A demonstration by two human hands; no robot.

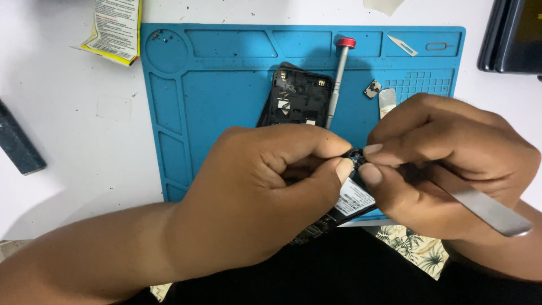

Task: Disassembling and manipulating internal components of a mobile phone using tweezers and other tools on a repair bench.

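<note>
My left hand grips an opened black phone body with a white label, thumb and forefinger pinched at its top corner. My right hand pinches a small black part at that same corner and also holds metal tweezers, whose flat end sticks out to the lower right. Both hands hover over the front edge of a blue work mat. Most of the phone is hidden under my hands.
On the mat lie a black phone frame, a red-capped screwdriver, a small metal part, a pry tool, a blade and a pin. A yellow-edged packet lies top left, dark devices top right, a dark bar far left.
</note>
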